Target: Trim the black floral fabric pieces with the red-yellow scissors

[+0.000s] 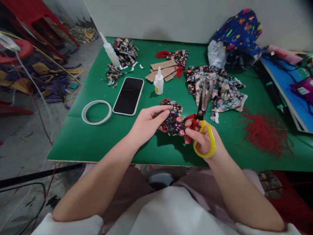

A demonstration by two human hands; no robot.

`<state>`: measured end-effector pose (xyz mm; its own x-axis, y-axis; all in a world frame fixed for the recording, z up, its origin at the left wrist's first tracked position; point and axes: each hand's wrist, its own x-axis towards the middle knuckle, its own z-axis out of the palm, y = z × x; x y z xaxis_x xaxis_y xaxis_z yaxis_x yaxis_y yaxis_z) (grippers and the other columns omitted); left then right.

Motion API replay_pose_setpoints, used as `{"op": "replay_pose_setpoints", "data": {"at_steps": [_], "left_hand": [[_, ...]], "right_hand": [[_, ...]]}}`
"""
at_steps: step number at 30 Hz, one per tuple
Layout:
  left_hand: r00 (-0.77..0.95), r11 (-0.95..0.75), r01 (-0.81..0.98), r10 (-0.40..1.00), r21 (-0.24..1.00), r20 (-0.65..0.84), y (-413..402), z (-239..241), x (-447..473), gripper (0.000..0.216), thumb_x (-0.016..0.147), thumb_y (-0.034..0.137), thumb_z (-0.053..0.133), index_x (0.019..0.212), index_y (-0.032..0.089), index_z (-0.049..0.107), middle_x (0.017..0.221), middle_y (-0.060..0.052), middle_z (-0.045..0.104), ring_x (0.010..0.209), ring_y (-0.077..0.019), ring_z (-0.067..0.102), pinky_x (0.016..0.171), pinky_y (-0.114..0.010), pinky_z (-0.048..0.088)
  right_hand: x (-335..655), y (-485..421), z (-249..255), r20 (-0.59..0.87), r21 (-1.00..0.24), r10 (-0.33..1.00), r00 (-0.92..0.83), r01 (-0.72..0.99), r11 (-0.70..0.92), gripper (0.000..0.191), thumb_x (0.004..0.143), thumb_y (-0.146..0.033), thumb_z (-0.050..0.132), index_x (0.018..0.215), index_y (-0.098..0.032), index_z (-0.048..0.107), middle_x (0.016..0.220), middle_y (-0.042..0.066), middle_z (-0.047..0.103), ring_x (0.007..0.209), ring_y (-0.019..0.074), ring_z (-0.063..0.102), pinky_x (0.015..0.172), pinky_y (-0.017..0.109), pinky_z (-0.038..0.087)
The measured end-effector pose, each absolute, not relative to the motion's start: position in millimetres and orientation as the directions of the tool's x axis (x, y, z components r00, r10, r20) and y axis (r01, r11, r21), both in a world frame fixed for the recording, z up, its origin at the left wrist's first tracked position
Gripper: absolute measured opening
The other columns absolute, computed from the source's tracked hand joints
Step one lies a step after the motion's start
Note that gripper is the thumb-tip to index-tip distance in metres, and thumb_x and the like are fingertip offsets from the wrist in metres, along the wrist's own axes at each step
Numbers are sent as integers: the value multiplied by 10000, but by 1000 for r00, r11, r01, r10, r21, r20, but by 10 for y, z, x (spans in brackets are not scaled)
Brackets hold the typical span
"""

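A small piece of black floral fabric [175,119] is held between my two hands above the green table. My left hand [153,122] pinches its left side, with the thumb and forefinger over the top edge. In my right hand [201,138] are scissors [204,143], with a yellow handle loop showing and the dark blades pointing away from me. Its thumb and fingertips also touch the fabric's lower right corner. A bit of red shows at the fabric's top edge. Just beyond it stands a small white glue bottle [159,83].
A phone [129,96] and a roll of white tape [96,112] lie left. Behind are brown card strips [161,70], a tall nozzle bottle [111,52] and fabric scraps [124,50]. Rightward are floral fabric pieces [226,93], red threads [265,132] and a blue folder [290,91].
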<state>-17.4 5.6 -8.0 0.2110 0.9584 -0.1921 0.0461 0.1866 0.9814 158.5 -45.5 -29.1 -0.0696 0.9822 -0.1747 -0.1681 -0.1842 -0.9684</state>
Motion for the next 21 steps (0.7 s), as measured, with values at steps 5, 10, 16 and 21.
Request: {"op": "replay_pose_setpoints", "data": {"at_steps": [5,10,16,21], "left_hand": [[268,239,50,932,970,-243,51,-76,-201,293,813,264,527,1020,191,721,887,-30,710,674,-112,608,506,-182,504],[377,144,107,909,984,-174,24,-47,-201,404,737,150,550,1121,189,671,995,-44,703,823,-159,635,641,-235,515],[340,-370,461,913,807,224,7,-47,-200,225,793,172,576,938,235,735,721,0,567,682,-115,535,633,-235,453],[342,-524,534,851,663,398,29,-67,-219,116,807,184,607,843,186,717,797,-15,534,746,-127,545,679,-260,473]], "right_hand": [[1614,-485,-256,-174,-933,976,-128,-296,-205,242,734,-381,681,893,-215,605,656,-38,593,466,80,532,444,232,418],[1650,-480,-147,-108,-923,988,-114,-357,-142,227,714,-383,675,894,-249,639,652,-45,581,424,81,515,412,242,399],[1671,-477,-154,-49,-921,993,-111,-379,-88,218,753,-377,659,923,-244,636,763,-11,682,455,76,533,454,246,425],[1691,-483,-176,-39,-954,996,-74,-293,-59,292,756,-387,671,993,-230,606,833,14,696,541,102,578,517,270,466]]}}
